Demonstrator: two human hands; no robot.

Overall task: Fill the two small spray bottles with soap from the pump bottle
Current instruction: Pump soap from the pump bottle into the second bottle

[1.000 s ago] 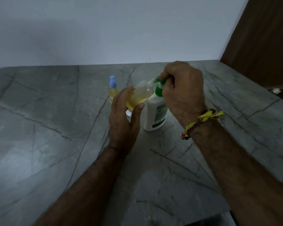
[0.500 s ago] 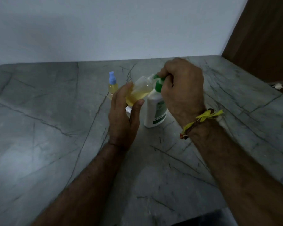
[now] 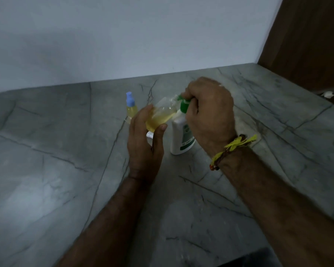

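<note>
Soap already sits in the small spray bottle with the blue cap (image 3: 131, 106), which stands upright on the grey counter (image 3: 46, 160) at the left, well apart from both hands; yellow liquid shows in its clear body and the cap is on, so I judge that bottle finished. Next to the right, the left hand (image 3: 145, 139) grips the second spray bottle (image 3: 161, 114) between thumb and curled fingers, holding it uncapped and tilted so its open neck points at the green nozzle of the pump bottle (image 3: 183, 137). Yellow soap fills roughly the lower half of this tilted bottle (the exact level is hard to read through the blur). A small white object (image 3: 149, 134) peeks out just under that hand, perhaps its cap, though I cannot tell. The white pump bottle stands on the counter, and the right hand (image 3: 208, 114) is closed down over its green pump head, fingers curled around it. By my reading the task is past its midpoint: what remains is topping up the second bottle and putting its sprayer back.
</note>
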